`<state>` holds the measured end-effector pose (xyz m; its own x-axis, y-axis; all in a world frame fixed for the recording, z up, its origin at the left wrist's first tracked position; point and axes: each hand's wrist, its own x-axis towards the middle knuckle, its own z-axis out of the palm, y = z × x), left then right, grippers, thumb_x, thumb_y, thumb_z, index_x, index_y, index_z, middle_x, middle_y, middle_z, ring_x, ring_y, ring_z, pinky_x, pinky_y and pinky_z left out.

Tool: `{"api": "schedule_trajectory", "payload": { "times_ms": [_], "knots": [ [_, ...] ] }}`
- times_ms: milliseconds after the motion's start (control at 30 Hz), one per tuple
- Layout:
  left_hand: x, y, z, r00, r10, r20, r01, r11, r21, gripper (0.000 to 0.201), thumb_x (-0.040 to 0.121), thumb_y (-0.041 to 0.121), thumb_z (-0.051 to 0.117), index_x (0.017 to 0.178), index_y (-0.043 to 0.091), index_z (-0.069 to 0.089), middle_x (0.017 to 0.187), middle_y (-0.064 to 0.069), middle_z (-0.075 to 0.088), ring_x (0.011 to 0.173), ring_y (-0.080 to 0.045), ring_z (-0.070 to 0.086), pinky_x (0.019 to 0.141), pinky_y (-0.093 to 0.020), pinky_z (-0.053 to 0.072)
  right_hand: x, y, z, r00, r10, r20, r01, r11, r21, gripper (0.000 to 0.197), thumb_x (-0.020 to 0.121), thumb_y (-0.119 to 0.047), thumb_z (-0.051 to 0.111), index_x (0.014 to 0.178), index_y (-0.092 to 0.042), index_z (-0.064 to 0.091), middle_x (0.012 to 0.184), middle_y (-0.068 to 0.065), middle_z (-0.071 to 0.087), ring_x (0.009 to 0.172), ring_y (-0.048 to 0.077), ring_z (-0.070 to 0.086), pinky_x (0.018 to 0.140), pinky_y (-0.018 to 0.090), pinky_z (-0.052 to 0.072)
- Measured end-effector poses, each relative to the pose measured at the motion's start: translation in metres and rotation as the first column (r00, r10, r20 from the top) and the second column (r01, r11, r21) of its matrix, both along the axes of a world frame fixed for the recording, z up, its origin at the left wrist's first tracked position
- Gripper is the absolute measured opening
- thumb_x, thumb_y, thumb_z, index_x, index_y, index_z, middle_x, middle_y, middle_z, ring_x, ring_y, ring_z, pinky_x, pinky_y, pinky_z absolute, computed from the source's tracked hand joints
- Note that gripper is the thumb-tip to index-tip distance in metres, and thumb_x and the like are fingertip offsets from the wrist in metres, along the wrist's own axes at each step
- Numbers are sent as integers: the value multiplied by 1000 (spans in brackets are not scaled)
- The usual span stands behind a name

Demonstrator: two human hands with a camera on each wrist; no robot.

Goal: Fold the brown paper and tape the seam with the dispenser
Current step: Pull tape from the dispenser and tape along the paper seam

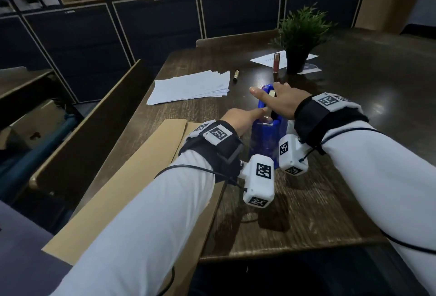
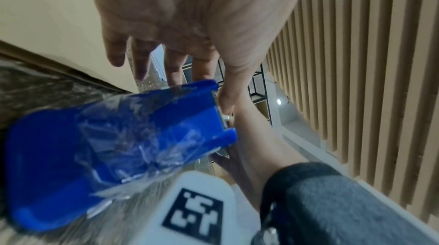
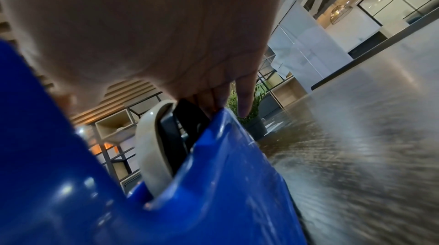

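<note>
Brown paper (image 1: 132, 187) lies nearest me, under my left forearm, running from the table's front edge up toward the dispenser, with one long flap folded over along its far-left side. Just past it the blue tape dispenser (image 1: 269, 135) stands on the dark wooden table (image 1: 330, 201), beside the paper's far right corner. My left hand (image 1: 238, 119) reaches to the dispenser's cutter end with fingers stretched out and loosely spread, thumb tip at the cutter; whether it pinches tape there I cannot tell. My right hand (image 1: 280, 102) lies over the top of the dispenser, fingers straight and pressing down on the pale tape roll (image 3: 152, 147), thumb sticking out to the left. Beyond, a stack of white sheets (image 1: 191, 87) lies to the left, a marker (image 1: 236, 75) just past it, and farther off a small potted plant (image 1: 299, 43).
</note>
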<state>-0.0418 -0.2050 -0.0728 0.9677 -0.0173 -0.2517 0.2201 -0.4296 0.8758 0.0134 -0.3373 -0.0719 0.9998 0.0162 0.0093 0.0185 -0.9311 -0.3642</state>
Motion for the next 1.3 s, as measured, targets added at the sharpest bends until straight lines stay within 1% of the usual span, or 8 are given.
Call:
{"api": "schedule_trajectory", "payload": {
  "times_ms": [67,167,300,467,633,833,1233,1300],
  "knots": [
    [-2,-3,0,1000,22,7,-22,999,-32,31,91,37,59,104,11,69,83,2,63,62,-5,45,50,-17,37,2,-1,-1,1000,-1,3,1,1000,7,103,78,-84,19,147,-8,29,151,17,33,134,31,40,104,42,35],
    [-4,-5,-2,998,56,35,-49,987,-154,31,88,29,63,106,4,71,97,-6,69,78,-12,57,60,-18,34,4,-2,-2,1000,1,-7,0,999,44,106,75,-86,17,147,-9,30,150,18,34,131,32,42,104,43,35],
    [-9,-4,1,996,63,60,-52,984,-173,32,89,27,62,105,1,70,84,-1,64,66,-2,47,56,-17,30,4,-2,-2,1000,7,-12,-6,998,67,111,71,-89,15,146,-9,30,148,18,36,130,31,43,103,44,35],
    [-11,2,10,993,32,116,-7,979,-203,24,87,26,61,96,8,73,108,-6,68,84,-12,55,66,-24,35,2,-2,2,999,4,-43,-2,999,48,107,76,-85,12,149,-8,25,155,16,28,142,28,30,111,43,27],
    [-18,14,0,994,-28,110,41,992,-120,28,86,27,64,102,6,74,109,4,65,86,-1,51,86,-29,35,2,-2,4,999,0,-54,2,999,40,106,77,-84,10,147,-6,29,152,18,33,140,30,33,109,43,29],
    [-24,25,-17,996,-54,77,66,983,-169,23,90,33,60,80,17,73,89,21,60,87,6,47,99,-31,34,5,0,5,996,-13,-83,16,999,30,110,73,-87,9,151,-10,23,157,15,24,145,28,23,114,42,21],
    [-30,16,-24,994,-79,73,96,960,-261,18,88,25,64,73,18,71,88,6,70,77,0,59,82,-27,39,6,1,6,996,-9,-92,9,1000,-6,109,74,-86,10,150,-9,24,156,15,26,143,29,26,113,44,23],
    [-31,15,-26,994,-74,75,91,962,-257,14,86,24,65,74,19,72,94,2,71,84,-5,59,85,-28,40,6,1,6,996,-13,-89,12,1000,-6,107,76,-85,11,150,-8,24,156,15,26,143,29,26,113,44,23]
  ]
}}
